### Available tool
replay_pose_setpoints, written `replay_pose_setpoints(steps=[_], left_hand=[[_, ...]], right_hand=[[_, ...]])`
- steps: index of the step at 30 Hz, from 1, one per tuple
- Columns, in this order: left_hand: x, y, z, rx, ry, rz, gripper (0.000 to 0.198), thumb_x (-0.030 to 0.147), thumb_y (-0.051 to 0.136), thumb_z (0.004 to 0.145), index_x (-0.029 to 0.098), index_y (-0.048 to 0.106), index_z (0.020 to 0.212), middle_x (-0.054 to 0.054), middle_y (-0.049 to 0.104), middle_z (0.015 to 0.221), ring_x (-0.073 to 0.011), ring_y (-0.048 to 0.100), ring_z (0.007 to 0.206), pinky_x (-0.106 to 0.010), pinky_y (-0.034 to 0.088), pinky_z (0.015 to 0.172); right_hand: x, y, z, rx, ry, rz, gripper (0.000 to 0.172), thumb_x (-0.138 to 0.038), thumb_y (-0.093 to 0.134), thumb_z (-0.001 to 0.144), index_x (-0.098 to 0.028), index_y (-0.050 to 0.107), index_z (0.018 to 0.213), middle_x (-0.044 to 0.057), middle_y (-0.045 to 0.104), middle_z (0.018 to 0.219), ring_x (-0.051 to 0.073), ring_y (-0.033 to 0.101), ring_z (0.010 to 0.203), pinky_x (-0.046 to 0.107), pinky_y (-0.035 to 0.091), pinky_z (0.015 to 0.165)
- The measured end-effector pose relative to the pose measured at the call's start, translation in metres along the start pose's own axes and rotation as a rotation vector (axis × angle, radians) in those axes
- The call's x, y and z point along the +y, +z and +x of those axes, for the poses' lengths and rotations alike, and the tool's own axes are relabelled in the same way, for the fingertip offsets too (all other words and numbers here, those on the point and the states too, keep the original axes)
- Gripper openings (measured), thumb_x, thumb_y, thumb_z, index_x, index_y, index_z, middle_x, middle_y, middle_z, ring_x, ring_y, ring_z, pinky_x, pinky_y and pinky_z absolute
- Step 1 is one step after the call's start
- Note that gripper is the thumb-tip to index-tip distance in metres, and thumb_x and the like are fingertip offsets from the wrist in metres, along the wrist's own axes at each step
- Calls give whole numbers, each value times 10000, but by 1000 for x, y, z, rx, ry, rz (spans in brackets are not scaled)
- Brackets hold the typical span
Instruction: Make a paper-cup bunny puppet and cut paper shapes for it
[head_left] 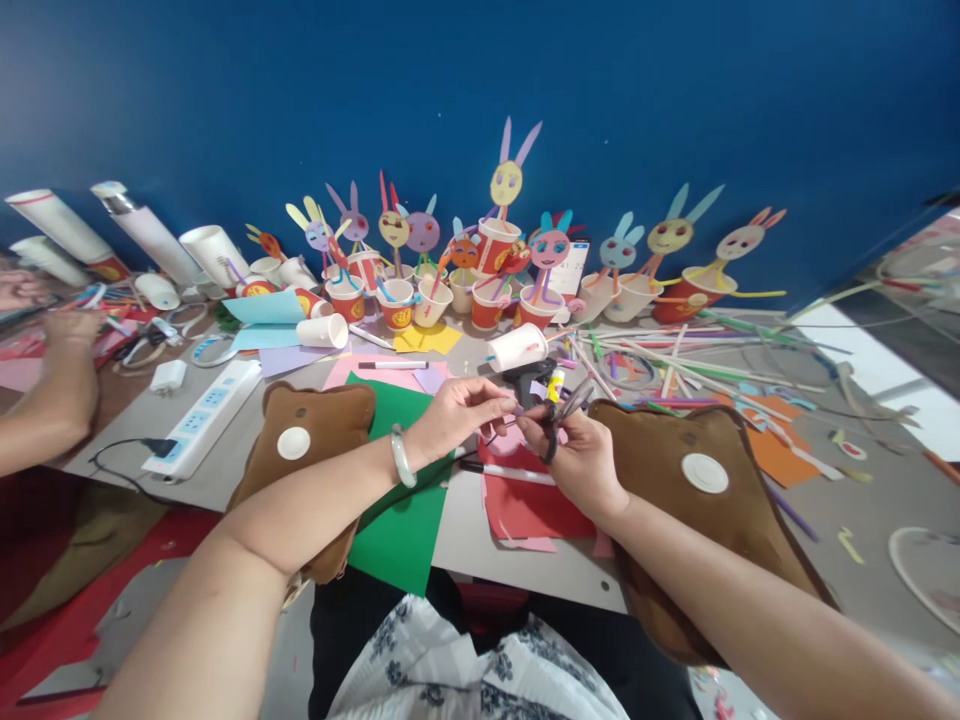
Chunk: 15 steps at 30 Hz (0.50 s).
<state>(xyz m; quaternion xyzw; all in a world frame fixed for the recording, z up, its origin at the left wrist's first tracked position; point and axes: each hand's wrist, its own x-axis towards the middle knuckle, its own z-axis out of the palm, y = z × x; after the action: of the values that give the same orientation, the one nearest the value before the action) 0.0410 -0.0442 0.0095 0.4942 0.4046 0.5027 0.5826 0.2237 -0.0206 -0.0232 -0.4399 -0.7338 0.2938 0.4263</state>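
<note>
My left hand (461, 415) is closed in a pinch near the middle of the table, its fingertips on something small that I cannot make out. My right hand (581, 455) is wrapped round a pair of scissors (574, 400), whose blades point up and away. Both hands are close together above pink and red paper (529, 510). A yellow-labelled glue stick (555, 385) lies just behind the scissors. Under my left wrist is a green sheet (397, 500), and a dark marker (506, 471) lies below my fingers.
Paper cups with rabbit-like faces (551, 250) line the blue wall. Brown cushions (705, 530) lie on both sides. A power strip (206, 420) is at the left, near another person's arm (56, 390). Coloured strips (675, 370) and orange paper (780, 440) cover the right side.
</note>
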Motion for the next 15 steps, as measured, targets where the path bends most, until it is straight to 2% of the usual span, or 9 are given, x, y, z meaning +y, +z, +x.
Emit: replay_pose_setpoints(steps=[9,15], left_hand=[[-1,1,0,-11,9,34,335,429,737,787,117,615,803,11,616,584,-89,594,527,-213,490,546],[-7,-1,3,-25,25,12,325,340,798,721,111,638,889,6,635,632,-96,607,555,-226,504,564]], right_hand=[[-5,-1,4,-65,73,105,260,-430,628,858,-200,656,740,8,584,617,145,518,587,259,405,541],[-7,-2,6,-114,97,168,330,-480,644,844,-195,610,680,0,547,580,130,478,549,251,390,517]])
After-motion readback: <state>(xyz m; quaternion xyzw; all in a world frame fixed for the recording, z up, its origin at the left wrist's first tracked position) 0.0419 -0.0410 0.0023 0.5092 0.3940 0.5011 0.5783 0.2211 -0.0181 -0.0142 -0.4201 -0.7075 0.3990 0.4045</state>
